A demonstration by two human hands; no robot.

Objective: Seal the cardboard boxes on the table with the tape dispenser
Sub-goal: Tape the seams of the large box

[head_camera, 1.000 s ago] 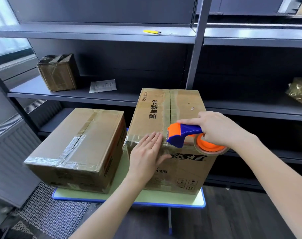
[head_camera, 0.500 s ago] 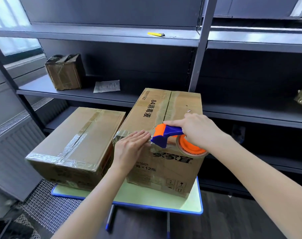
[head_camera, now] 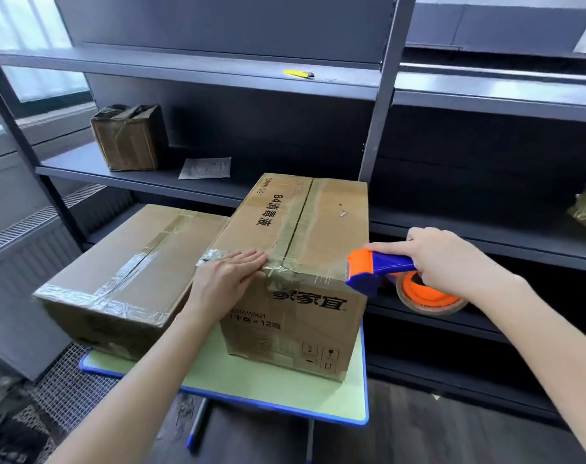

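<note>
The tape dispenser [head_camera: 377, 268] sits right of centre, off the near corner of the printed box [head_camera: 332, 229], our right hand [head_camera: 447, 259] curled round its handle. It seems light and rigid, best held there. Our left hand [head_camera: 226, 279] presses tape [head_camera: 285, 270] flat, fingers together.

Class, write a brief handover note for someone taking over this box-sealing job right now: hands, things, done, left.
Left hand: flat, pressing tape on the printed box's near top edge.
Right hand: grips the tape dispenser at that box's near right corner.
Done: plain box beside it on the table looks taped; a strip spans the printed box's near edge.
Left: cut the strip, smooth it.
</note>
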